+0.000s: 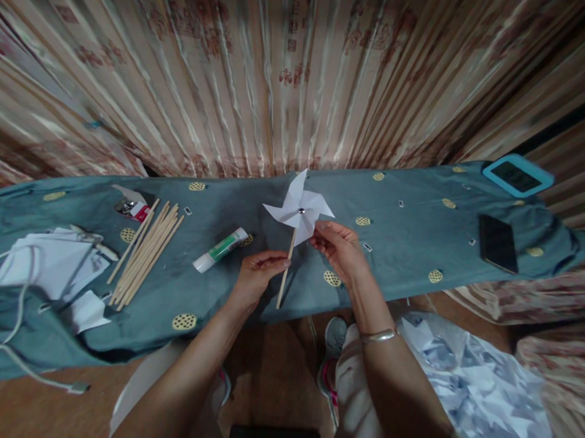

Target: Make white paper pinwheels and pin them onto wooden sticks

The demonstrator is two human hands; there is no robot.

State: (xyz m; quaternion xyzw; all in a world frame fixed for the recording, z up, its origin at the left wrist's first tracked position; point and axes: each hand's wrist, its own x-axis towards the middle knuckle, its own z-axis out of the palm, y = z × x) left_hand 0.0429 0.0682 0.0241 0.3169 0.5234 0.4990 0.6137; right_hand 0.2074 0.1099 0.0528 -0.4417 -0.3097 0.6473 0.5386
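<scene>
A white paper pinwheel (293, 214), pinned at its centre with a small shiny pin head, is mounted on a thin wooden stick (281, 291). Around the stick, just below the paper blades, the fingers of my left hand (258, 273) are closed. My right hand (339, 247) pinches the edge of the lower right blade between thumb and fingertips. To the left of my left hand lies a green and white glue stick (220, 250). Further left, a bundle of wooden sticks (147, 255) rests on the cloth.
A green cloth (396, 239) with pineapple prints covers the table. White paper sheets (59, 263), a small open box (134, 206) and a white cable (20, 307) are at left. A dark phone (498, 243) and a blue-framed device (518, 175) lie right. A bag of folded paper (481, 392) stands on the floor.
</scene>
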